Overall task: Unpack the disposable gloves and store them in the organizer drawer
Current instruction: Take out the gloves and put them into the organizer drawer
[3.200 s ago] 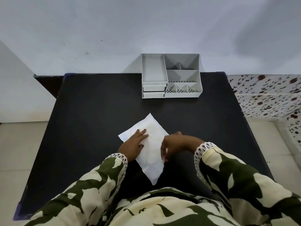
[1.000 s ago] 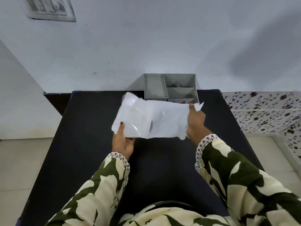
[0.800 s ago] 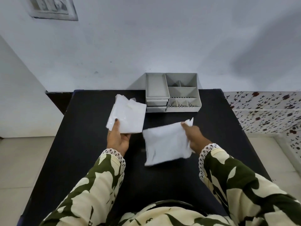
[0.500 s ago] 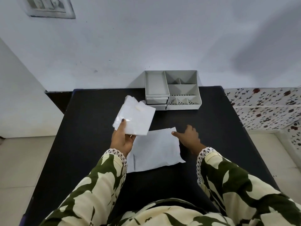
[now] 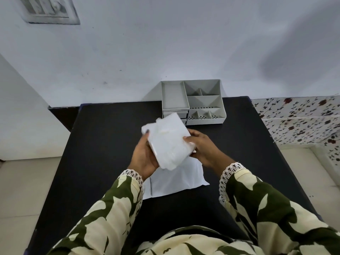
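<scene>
Gloves [image 5: 168, 142], a folded white stack of them, sit up off the table between both hands. Nearest us, the patterned sleeves [image 5: 272, 205] reach forward over the black table [image 5: 103, 144], and flat on it lies the white wrapper [image 5: 176, 183], which looks emptied. Above that, the left hand [image 5: 145, 155] cradles the stack from below and the side, thumb pressed on its upper left corner; the right hand [image 5: 203, 147] pinches the right edge, fingers curled around it. Both are closed on the gloves, nothing loose.

Further back, against the wall, stands the grey organizer [image 5: 195, 102]. Its small drawers [image 5: 175, 115] at the front left are partly hidden behind the stack, and I cannot tell whether either is pulled out.

Judging by this, the step in hand is squaring up the bundle before stowing it. To do it well: keep the stack compressed so the thin sheets don't slide apart, fold it narrow enough for that drawer, and free one hand to open the drawer while the other keeps a firm hold.
</scene>
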